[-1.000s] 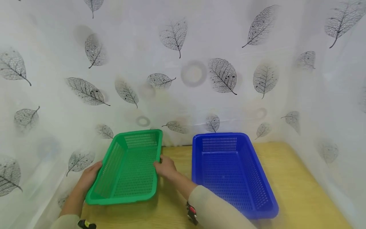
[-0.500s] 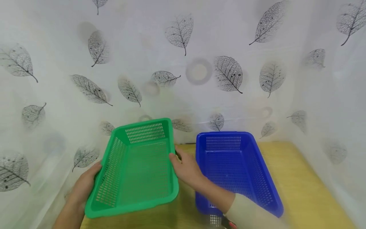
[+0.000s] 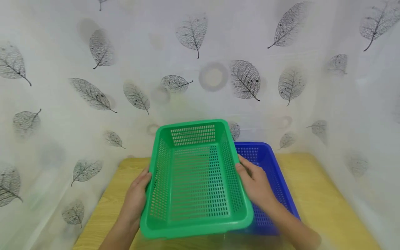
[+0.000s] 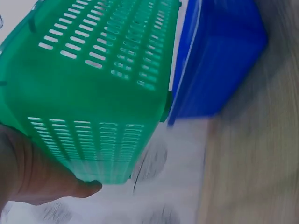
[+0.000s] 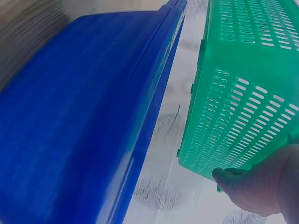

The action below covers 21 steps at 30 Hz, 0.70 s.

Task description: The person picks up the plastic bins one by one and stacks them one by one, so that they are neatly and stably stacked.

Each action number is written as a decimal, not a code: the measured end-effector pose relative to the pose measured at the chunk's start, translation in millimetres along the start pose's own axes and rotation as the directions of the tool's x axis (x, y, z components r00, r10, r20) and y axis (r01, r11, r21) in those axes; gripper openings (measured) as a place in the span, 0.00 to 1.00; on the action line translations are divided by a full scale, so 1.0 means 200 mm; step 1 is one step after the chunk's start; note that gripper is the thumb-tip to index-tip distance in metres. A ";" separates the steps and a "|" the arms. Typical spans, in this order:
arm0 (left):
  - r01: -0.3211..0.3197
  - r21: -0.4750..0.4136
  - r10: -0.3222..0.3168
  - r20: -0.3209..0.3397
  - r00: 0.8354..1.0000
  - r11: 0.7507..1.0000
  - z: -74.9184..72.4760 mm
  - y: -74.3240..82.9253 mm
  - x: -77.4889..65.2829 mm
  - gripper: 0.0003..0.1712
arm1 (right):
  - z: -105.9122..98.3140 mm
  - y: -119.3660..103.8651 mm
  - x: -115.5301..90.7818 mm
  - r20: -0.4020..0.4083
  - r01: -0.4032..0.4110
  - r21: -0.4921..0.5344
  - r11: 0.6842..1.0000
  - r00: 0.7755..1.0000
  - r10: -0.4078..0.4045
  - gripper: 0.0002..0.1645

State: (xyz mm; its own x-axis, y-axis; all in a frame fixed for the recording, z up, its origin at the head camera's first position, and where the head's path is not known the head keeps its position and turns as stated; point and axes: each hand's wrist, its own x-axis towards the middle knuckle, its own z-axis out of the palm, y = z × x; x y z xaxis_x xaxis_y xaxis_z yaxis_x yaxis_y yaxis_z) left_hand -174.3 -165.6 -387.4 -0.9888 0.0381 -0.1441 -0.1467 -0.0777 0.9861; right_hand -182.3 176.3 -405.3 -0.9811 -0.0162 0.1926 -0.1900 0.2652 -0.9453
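A green perforated plastic basket (image 3: 200,180) is held up in the air, its far end tilted upward and nothing inside it. My left hand (image 3: 135,196) grips its left long side, and my right hand (image 3: 257,180) grips the right side with the thumb over the rim. In both wrist views the green basket (image 4: 88,93) shows its slotted outer walls, raised off the table. A blue plastic basket (image 3: 275,173) stands on the table behind it, its left part hidden by the green one. In the right wrist view the blue basket (image 5: 79,116) lies beside and below the green one.
The wooden table (image 3: 325,194) extends to both sides of the baskets. A white curtain with a dark leaf print (image 3: 212,41) hangs behind the table and along both its sides.
Both hands have lifted the green basket from the left of the table and carried it rightward and up. It now overlaps the blue basket in the head view; the blue one stays put.
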 end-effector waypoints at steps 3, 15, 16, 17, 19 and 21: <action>-0.039 -0.046 0.041 0.041 0.998 0.998 0.12 -0.03 0.03 0.32 | -0.12 0.02 -0.04 -0.036 0.003 -0.018 1.000 0.999 -0.003 0.32; -0.107 -0.171 0.132 0.143 0.981 0.979 0.49 -0.16 0.12 0.31 | -0.48 0.11 -0.12 -0.090 -0.051 -0.153 0.987 0.995 0.038 0.37; -0.103 -0.179 0.131 0.154 0.979 0.978 0.51 -0.16 0.13 0.31 | -0.50 0.13 -0.13 -0.100 -0.056 -0.185 0.981 0.994 0.038 0.37; -0.099 -0.186 0.130 0.163 0.978 0.978 0.54 -0.17 0.14 0.31 | -0.52 0.14 -0.13 -0.104 -0.063 -0.199 0.978 0.994 0.042 0.38; -0.087 -0.193 0.121 0.177 0.977 0.977 0.58 -0.18 0.16 0.31 | -0.56 0.16 -0.15 -0.114 -0.064 -0.240 0.969 0.993 0.038 0.37; -0.078 -0.189 0.113 0.183 0.977 0.979 0.60 -0.19 0.16 0.31 | -0.59 0.18 -0.15 -0.120 -0.057 -0.268 0.962 0.993 0.026 0.35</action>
State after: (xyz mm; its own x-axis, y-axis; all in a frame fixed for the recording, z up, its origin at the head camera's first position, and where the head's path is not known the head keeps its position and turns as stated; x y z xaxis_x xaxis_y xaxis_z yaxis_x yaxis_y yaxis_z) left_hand -197.9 -40.8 -419.4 -0.9774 0.2111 -0.0145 -0.0719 -0.2668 0.9611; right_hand -155.1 300.0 -414.1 -0.9744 0.1059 0.1985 -0.1172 0.5141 -0.8497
